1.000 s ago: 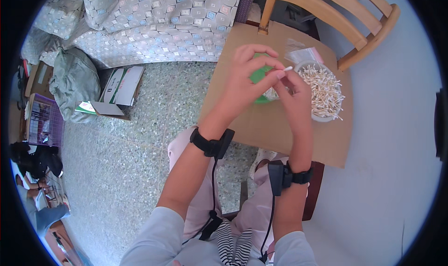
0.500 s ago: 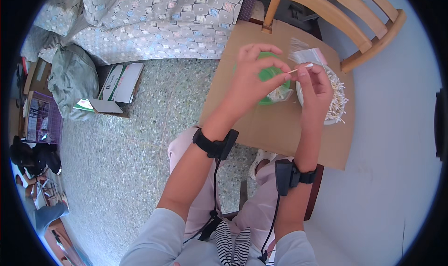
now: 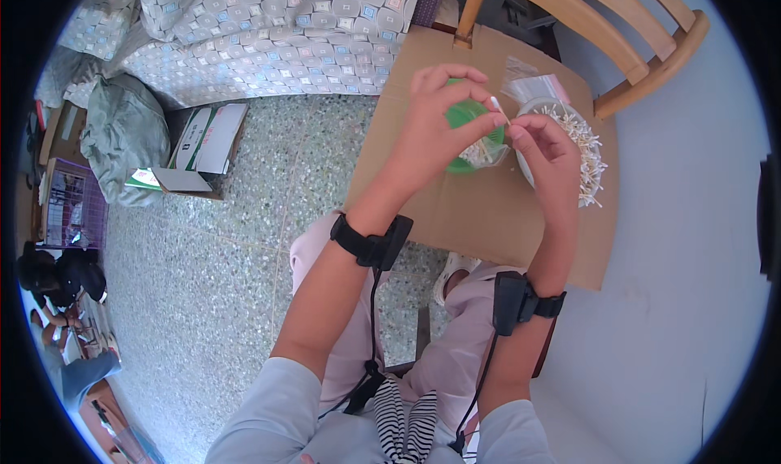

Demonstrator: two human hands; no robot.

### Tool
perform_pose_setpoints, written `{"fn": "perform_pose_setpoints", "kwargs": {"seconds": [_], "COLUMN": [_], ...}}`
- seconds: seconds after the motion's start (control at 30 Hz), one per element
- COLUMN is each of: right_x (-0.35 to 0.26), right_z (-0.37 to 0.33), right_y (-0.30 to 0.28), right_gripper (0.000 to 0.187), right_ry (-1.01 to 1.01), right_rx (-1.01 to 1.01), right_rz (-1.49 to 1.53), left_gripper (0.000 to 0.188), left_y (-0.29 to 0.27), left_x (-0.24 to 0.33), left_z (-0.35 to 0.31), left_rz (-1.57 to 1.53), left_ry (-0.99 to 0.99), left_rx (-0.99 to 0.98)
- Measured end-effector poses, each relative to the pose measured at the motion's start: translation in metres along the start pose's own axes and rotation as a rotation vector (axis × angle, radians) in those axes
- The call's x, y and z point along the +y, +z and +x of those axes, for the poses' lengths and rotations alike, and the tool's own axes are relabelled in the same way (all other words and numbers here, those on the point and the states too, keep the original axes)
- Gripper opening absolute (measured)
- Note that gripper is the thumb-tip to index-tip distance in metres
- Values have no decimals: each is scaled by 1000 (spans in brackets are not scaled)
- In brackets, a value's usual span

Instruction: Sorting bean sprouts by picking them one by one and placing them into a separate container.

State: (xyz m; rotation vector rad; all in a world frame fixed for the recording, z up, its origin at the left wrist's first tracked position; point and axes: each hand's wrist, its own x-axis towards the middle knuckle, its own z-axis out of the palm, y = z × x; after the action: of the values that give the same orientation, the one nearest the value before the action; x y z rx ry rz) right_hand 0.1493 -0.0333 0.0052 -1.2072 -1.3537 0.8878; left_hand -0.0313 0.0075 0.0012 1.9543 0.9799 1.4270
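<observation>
A cotton swab (image 3: 504, 116) is pinched between my two hands above the chair seat, its white tip pointing up and left. The thumb and forefinger of my left hand (image 3: 435, 126) close at the stick, with the other fingers curled loosely. My right hand (image 3: 555, 156) pinches the swab's lower end. Behind my left fingers sits a green container (image 3: 458, 167), partly hidden, with a clear bag of swabs (image 3: 480, 152) in it. Partly covered by my right hand, a white bowl (image 3: 522, 161) holds a heap of loose cotton swabs (image 3: 591, 167).
Cardboard (image 3: 390, 183) covers the wooden chair (image 3: 610, 29). Clear plastic bags (image 3: 533, 88) lie behind the bowl. A white wall (image 3: 675, 261) stands close on the right. A patterned bed cover (image 3: 268, 45), an open carton (image 3: 207, 143) and another person's arm (image 3: 85, 376) are to the left.
The swab has turned from nearly level, tip right, to steeply upright, tip up-left. My right fingers have shifted from its tip to its lower end.
</observation>
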Motion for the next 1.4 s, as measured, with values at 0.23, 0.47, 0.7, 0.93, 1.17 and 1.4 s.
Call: {"fn": "perform_pose_setpoints", "kwargs": {"seconds": [0.23,0.47,0.7,0.93,1.17,1.4], "right_x": [-2,-3,-6,-10,-13,-10], "right_z": [3,4,2,0,-15,-17], "right_y": [16,16,15,3,-11,-13], "right_gripper": [15,15,17,17,20,17], "right_ry": [56,-114,-146,-76,258,162], "right_rx": [12,113,122,158,115,161], "right_rz": [-32,-1,225,177,-670,-670], "left_gripper": [14,16,17,14,19,14], "left_y": [4,-6,-5,-3,12,21], "left_x": [-1,-2,0,2,-17,-22], "left_z": [1,2,2,1,-21,-23], "left_rz": [-125,-19,-203,-9,454,474], "left_ry": [-28,-12,-101,-36,-67,-42], "left_rx": [-12,-36,-53,-34,-147,-284]}}
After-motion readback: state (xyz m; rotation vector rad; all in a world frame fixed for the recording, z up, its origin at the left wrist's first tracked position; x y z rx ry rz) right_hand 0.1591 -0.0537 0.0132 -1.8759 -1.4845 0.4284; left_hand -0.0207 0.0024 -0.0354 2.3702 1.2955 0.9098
